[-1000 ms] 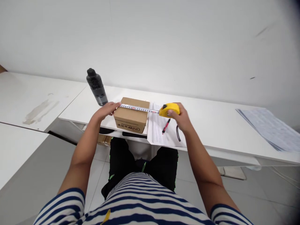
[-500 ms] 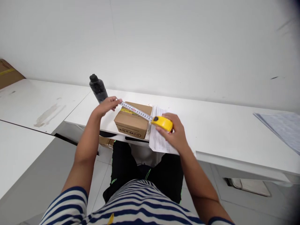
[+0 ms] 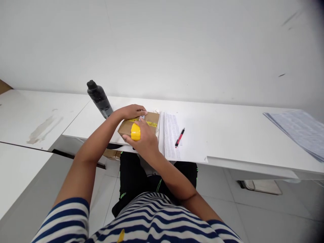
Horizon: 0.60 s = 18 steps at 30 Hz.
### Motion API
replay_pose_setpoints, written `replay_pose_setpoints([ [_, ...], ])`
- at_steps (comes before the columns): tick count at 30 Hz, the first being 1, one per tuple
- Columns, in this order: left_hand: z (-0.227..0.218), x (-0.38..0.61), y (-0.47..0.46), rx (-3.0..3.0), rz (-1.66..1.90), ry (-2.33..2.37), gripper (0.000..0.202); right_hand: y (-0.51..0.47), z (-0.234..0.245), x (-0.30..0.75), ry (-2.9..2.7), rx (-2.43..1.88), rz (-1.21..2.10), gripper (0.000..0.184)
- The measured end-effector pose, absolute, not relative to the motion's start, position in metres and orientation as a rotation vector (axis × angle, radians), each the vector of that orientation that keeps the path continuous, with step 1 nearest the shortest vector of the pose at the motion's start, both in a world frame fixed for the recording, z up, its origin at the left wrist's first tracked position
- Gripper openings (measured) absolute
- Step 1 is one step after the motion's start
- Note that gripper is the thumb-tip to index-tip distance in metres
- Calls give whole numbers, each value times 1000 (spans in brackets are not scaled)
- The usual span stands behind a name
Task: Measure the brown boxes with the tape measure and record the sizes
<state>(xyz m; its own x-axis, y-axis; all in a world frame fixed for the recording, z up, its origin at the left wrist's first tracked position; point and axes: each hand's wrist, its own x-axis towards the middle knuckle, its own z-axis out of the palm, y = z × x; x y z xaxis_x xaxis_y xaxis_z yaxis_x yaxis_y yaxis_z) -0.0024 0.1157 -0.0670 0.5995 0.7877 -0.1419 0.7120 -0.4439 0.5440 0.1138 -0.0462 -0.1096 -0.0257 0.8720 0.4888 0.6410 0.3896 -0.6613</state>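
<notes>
Right hand grips tape measure, forearm angled inward; left hand bent palm-down beyond it, grip unclear; box beneath both.

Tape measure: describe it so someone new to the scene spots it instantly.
On the long white desk, find the brown box, right of the dark bottle. Above the box, the right hand grips the tape measure. It's a chunky, solid yellow block, unlike the flat yellow strip stuck on the box.
</notes>
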Motion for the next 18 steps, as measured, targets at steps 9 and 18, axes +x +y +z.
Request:
replay_pose_setpoints([
  [9, -36, -12, 79, 2204, 1043, 1192, 28, -61, -123, 130, -1803, -1112, 215, 49],
  [18, -52, 37, -15, 2417, 885, 1209, 30, -85, -174, 217, -1520, -959, 144, 61],
])
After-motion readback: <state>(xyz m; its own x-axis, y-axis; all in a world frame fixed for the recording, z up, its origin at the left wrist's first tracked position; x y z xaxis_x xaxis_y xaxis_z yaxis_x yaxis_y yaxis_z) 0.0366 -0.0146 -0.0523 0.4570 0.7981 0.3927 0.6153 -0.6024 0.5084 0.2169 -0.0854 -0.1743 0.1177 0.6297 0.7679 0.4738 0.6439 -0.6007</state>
